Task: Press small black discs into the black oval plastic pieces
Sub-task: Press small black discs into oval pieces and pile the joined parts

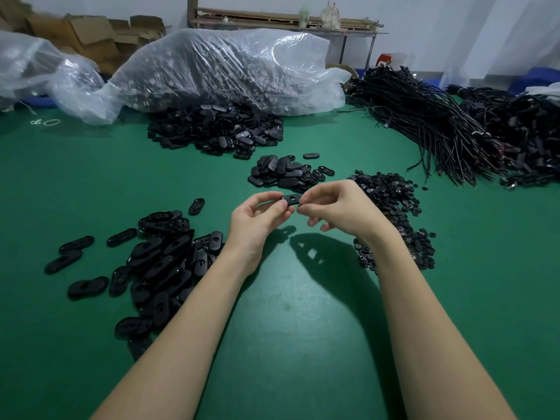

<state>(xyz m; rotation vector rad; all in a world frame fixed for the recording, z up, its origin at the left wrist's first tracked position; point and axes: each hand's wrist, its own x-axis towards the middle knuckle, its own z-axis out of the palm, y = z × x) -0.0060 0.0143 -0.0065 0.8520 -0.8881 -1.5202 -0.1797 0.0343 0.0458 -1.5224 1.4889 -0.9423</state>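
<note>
Both forearms reach forward over the green table (pixel 288 344), hands raised and meeting. The left hand (pixel 257 215) and right hand (pixel 336 207) pinch one oval piece (pixel 291 199) between their fingertips, its long axis running hand to hand, holed face up. Discs (pixel 391 207) lie just right of the right hand.

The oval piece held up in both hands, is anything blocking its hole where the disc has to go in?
Nothing visible does. The oval piece is pinched at its ends by the left hand and right hand, and its hole faces up, uncovered.
</note>
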